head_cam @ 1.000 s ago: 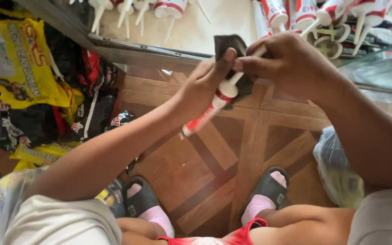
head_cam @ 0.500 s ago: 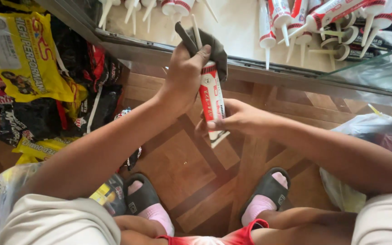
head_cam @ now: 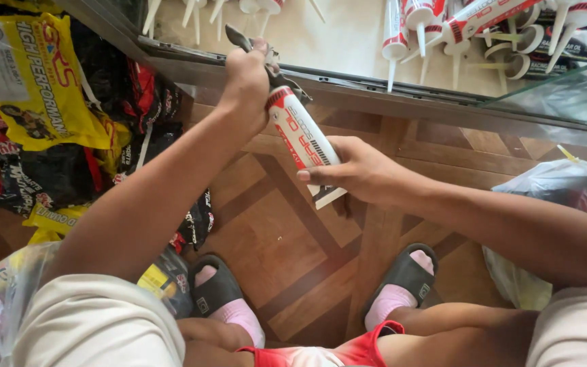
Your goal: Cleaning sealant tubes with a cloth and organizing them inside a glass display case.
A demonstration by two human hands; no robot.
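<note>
A white and red sealant cartridge (head_cam: 300,136) is held slanted in front of me, its bottom end low and to the right. My right hand (head_cam: 354,170) grips its lower part. At the cartridge's upper end my left hand (head_cam: 247,75) is closed on a dark grey cloth (head_cam: 276,75). The cartridge's top end and nozzle are hidden under the cloth and fingers.
Behind a metal rail (head_cam: 348,88), a pale shelf holds several similar cartridges (head_cam: 436,24) with white nozzles. Yellow and black printed bags (head_cam: 35,88) pile up at the left. A clear plastic bag (head_cam: 552,197) sits at the right. My slippered feet (head_cam: 219,299) rest on the wooden floor.
The cartridge has tilted from nearly upright to slanted. My left hand with the cloth moved up and left to its top end; my right hand stays on the lower part.
</note>
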